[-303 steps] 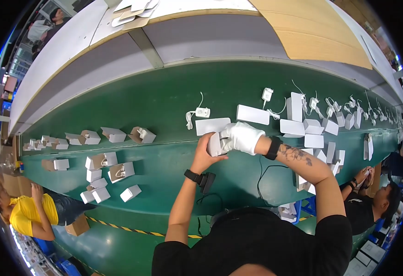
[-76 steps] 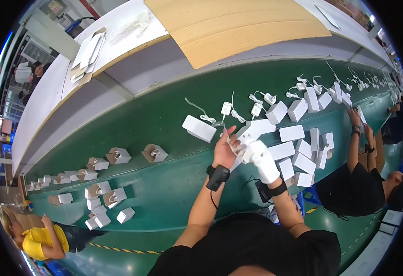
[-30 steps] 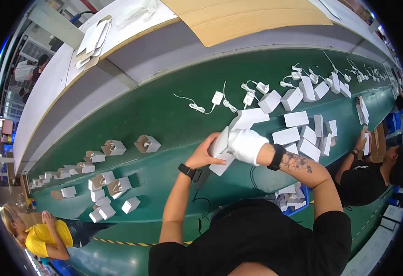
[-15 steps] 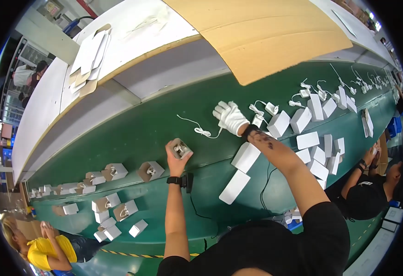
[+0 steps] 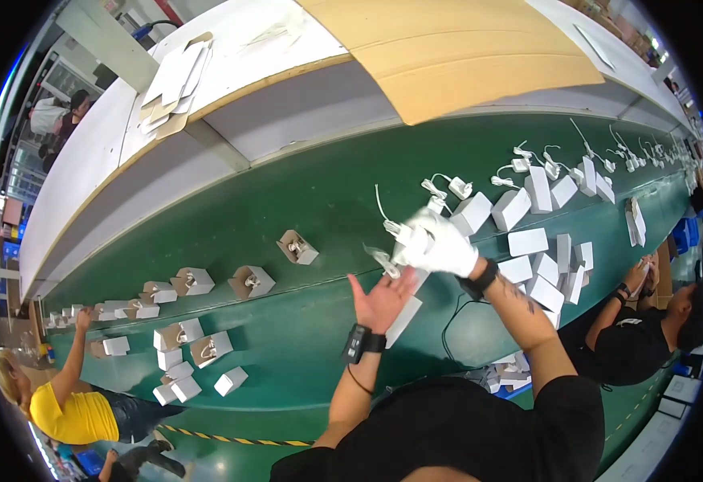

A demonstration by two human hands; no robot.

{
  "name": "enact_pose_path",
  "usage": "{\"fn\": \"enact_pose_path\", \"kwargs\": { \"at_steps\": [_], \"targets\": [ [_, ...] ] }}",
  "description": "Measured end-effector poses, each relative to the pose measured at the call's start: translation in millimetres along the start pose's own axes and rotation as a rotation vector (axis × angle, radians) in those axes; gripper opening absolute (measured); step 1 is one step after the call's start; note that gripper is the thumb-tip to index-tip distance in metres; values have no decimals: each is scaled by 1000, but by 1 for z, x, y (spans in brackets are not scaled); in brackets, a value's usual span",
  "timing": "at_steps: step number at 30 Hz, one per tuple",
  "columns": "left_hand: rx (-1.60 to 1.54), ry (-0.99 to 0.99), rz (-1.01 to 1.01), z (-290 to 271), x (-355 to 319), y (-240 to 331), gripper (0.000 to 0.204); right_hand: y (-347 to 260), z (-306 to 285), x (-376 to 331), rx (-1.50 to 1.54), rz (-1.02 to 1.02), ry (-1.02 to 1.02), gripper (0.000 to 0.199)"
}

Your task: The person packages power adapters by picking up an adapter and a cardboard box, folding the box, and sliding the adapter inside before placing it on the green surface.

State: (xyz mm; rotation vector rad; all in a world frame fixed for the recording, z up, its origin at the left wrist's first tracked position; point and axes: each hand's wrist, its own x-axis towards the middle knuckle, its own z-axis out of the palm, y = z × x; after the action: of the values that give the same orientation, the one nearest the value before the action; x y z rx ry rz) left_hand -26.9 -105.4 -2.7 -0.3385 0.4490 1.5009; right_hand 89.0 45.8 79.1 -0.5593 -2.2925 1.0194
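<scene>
My right hand (image 5: pixel 448 245), in a white glove, is closed around a white power adapter (image 5: pixel 412 240) above the green bench. From the adapter a white cable bundle (image 5: pixel 385 262) hangs down beside my left fingers; whether they touch it I cannot tell. My left hand (image 5: pixel 383 305) is bare, its palm upturned and its fingers stretched out with nothing gripped. Partly hidden beneath both hands, a white box (image 5: pixel 403 323) lies on the bench. Left of my left hand stands an opened small box (image 5: pixel 297 248) with white contents.
Opened boxes (image 5: pixel 252 282) line the bench (image 5: pixel 327 193) to the left. White boxes (image 5: pixel 512 210) and cabled adapters (image 5: pixel 460 188) stand to the right. A brown cardboard sheet (image 5: pixel 448 56) overhangs from the shelf. A person in yellow (image 5: pixel 74 414) reaches in at left; another works at right.
My left hand has let go of the small box and moved right, opening. My right hand has taken up the adapter with its cable and come nearer. The person in yellow now reaches toward the bench.
</scene>
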Motion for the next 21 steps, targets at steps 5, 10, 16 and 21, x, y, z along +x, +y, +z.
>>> {"fn": "enact_pose_path", "kwargs": {
  "at_steps": [5,10,16,21],
  "targets": [
    [-208,4,122,-1,18,-30,42,-16,0,-93,860,637,112,40],
    [254,-134,43,-18,11,-43,35,-70,10,-98,260,298,-13,42],
    [871,220,379,-33,-9,-85,47,-14,38,-149,360,401,111,22],
    [1790,350,767,-96,-9,-77,69,-34,9,-160,1156,633,185,53]
  ]
}}
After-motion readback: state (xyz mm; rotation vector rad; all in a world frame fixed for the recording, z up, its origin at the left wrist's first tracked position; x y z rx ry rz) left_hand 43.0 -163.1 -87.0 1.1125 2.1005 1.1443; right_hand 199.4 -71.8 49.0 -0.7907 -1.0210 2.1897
